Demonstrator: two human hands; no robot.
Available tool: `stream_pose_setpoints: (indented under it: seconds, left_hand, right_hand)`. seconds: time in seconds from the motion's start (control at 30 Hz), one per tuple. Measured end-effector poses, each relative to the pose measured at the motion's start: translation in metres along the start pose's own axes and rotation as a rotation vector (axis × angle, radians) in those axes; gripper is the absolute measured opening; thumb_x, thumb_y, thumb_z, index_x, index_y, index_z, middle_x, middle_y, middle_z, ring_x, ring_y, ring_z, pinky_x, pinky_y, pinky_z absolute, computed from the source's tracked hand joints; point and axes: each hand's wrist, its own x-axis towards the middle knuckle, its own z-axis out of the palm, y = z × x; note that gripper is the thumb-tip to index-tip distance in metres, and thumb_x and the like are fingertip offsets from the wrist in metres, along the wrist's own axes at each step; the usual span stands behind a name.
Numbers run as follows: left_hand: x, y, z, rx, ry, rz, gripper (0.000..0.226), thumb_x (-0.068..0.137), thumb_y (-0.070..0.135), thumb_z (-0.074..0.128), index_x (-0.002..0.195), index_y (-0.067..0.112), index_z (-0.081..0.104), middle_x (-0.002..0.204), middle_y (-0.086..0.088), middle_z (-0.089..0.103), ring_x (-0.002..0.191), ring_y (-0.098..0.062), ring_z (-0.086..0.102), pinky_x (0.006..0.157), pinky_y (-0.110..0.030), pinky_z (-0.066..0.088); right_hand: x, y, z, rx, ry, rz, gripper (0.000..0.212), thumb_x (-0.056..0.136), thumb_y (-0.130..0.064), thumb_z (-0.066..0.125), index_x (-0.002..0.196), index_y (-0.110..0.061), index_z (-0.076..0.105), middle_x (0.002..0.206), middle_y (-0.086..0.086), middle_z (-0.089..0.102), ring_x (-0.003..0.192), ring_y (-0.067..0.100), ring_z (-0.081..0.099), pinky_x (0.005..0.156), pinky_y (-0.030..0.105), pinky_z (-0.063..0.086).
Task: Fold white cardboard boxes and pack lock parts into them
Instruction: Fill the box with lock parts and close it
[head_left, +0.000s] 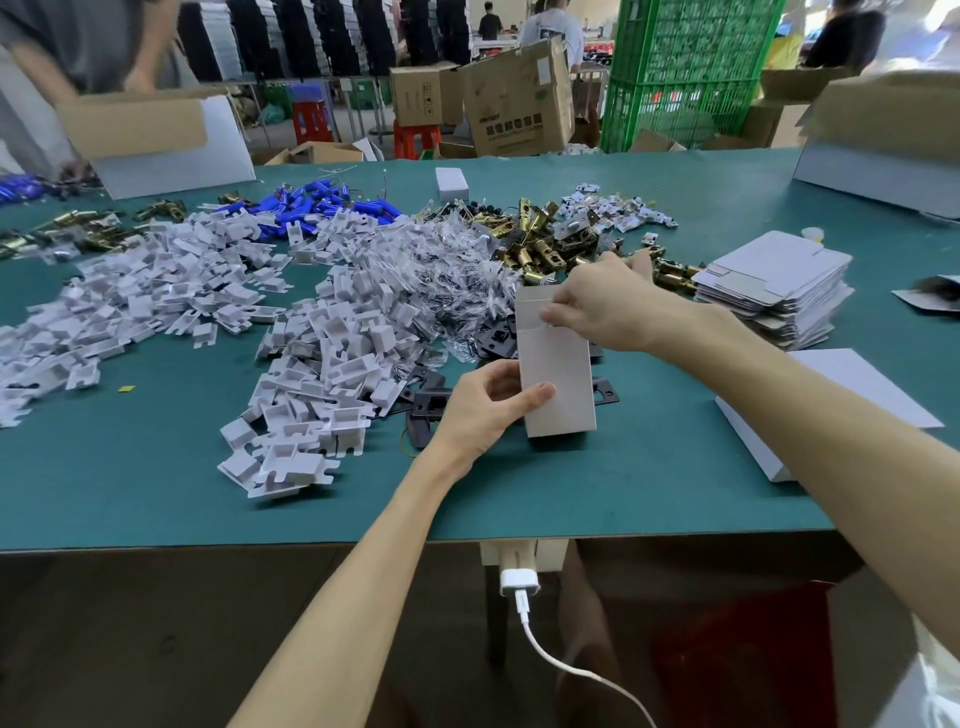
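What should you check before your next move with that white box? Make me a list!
1. Left hand grips the white box low down: ok.
2. Right hand pinches the top flap: ok.
3. Box already filled: cannot tell, its inside is hidden.
4. Flap tucked fully shut: cannot tell.
5. Brass lock parts piled just behind the box: ok.
6. Flat boxes stacked ready on the right: ok.

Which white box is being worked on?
The upright box in the middle: the left hand grips its side while the right hand pinches its top flap. The boxes stacked at right lie flat, and the small one far back sits untouched.
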Motion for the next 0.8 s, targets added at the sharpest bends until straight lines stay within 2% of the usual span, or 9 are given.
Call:
stream_pose_setpoints:
  seconds: [0.07, 0.2, 0.33, 0.43, 0.5, 0.57, 0.63, 0.7, 0.8]
  left_hand:
    - [0.000, 0.000, 0.000, -0.007, -0.001, 0.001, 0.039, 0.089, 0.019, 0.082, 0.123, 0.007, 0.071, 0.115, -0.002, 0.079, 0.106, -0.015, 0.074, 0.088, -0.024, 0.059]
    - [-0.001, 0.001, 0.000, -0.013, -0.004, 0.000, 0.038, 0.089, 0.019, 0.082, 0.122, 0.006, 0.071, 0.114, -0.002, 0.079, 0.106, -0.014, 0.075, 0.086, -0.022, 0.058]
    - [-0.002, 0.002, 0.000, -0.028, -0.013, 0.001, 0.033, 0.089, 0.017, 0.082, 0.119, 0.008, 0.072, 0.112, 0.000, 0.079, 0.105, -0.013, 0.075, 0.085, -0.021, 0.057]
    - [-0.002, 0.002, 0.000, -0.024, -0.017, 0.006, 0.033, 0.089, 0.017, 0.082, 0.119, 0.008, 0.072, 0.111, 0.000, 0.079, 0.105, -0.013, 0.075, 0.084, -0.020, 0.057]
    - [-0.002, 0.003, 0.000, -0.025, -0.012, 0.012, 0.033, 0.088, 0.017, 0.082, 0.119, 0.007, 0.072, 0.111, -0.001, 0.079, 0.104, -0.014, 0.075, 0.085, -0.021, 0.057]
    - [-0.002, 0.002, 0.000, -0.032, -0.005, 0.018, 0.031, 0.088, 0.017, 0.082, 0.117, 0.008, 0.073, 0.111, -0.002, 0.080, 0.104, -0.015, 0.075, 0.085, -0.022, 0.058]
    - [-0.002, 0.002, -0.001, -0.036, 0.005, 0.024, 0.029, 0.088, 0.017, 0.083, 0.114, 0.009, 0.073, 0.109, -0.001, 0.080, 0.102, -0.015, 0.075, 0.085, -0.023, 0.058]
    - [-0.002, 0.002, -0.001, -0.038, 0.015, 0.027, 0.029, 0.087, 0.018, 0.084, 0.113, 0.008, 0.073, 0.108, -0.002, 0.080, 0.101, -0.016, 0.076, 0.083, -0.023, 0.059]
    - [-0.002, 0.002, -0.002, -0.040, 0.029, 0.029, 0.031, 0.087, 0.017, 0.084, 0.115, 0.011, 0.071, 0.107, -0.005, 0.080, 0.099, -0.017, 0.076, 0.082, -0.025, 0.060]
  right_hand:
    - [-0.002, 0.000, 0.000, -0.002, -0.002, -0.012, 0.042, 0.104, -0.045, 0.051, 0.076, -0.019, 0.067, 0.072, -0.001, 0.056, 0.100, 0.027, 0.037, 0.102, 0.051, 0.024]
    - [-0.009, -0.006, -0.001, -0.049, 0.034, -0.059, 0.019, 0.103, -0.046, 0.051, 0.102, -0.031, 0.061, 0.094, -0.002, 0.066, 0.112, 0.025, 0.044, 0.104, 0.049, 0.022]
    - [-0.014, -0.012, 0.003, -0.071, -0.011, -0.070, 0.029, 0.100, -0.050, 0.053, 0.101, -0.023, 0.064, 0.094, -0.003, 0.066, 0.114, 0.024, 0.046, 0.109, 0.051, 0.021]
    - [-0.017, -0.013, 0.003, -0.013, 0.023, -0.078, 0.022, 0.098, -0.043, 0.057, 0.098, -0.022, 0.064, 0.089, -0.007, 0.066, 0.107, 0.022, 0.054, 0.105, 0.046, 0.021]
    - [-0.021, -0.011, 0.003, 0.081, 0.038, -0.088, 0.016, 0.097, -0.040, 0.060, 0.098, -0.025, 0.063, 0.093, -0.009, 0.069, 0.104, 0.020, 0.059, 0.098, 0.040, 0.022]
    - [-0.024, -0.004, 0.009, 0.170, 0.107, -0.101, 0.012, 0.096, -0.034, 0.064, 0.103, -0.024, 0.064, 0.104, -0.007, 0.065, 0.111, 0.021, 0.056, 0.094, 0.037, 0.024]
    - [-0.030, 0.003, 0.020, 0.287, 0.225, -0.089, 0.028, 0.093, -0.026, 0.071, 0.119, -0.019, 0.061, 0.120, 0.001, 0.055, 0.119, 0.024, 0.048, 0.097, 0.036, 0.031]
    - [-0.037, 0.005, 0.031, 0.532, 0.297, 0.005, 0.050, 0.090, -0.020, 0.076, 0.133, -0.015, 0.052, 0.129, 0.008, 0.046, 0.115, 0.023, 0.053, 0.099, 0.028, 0.040]
    - [-0.047, 0.006, 0.051, 0.941, 0.208, 0.210, 0.061, 0.090, -0.017, 0.077, 0.142, -0.017, 0.044, 0.129, 0.010, 0.053, 0.105, 0.025, 0.066, 0.088, 0.042, 0.059]
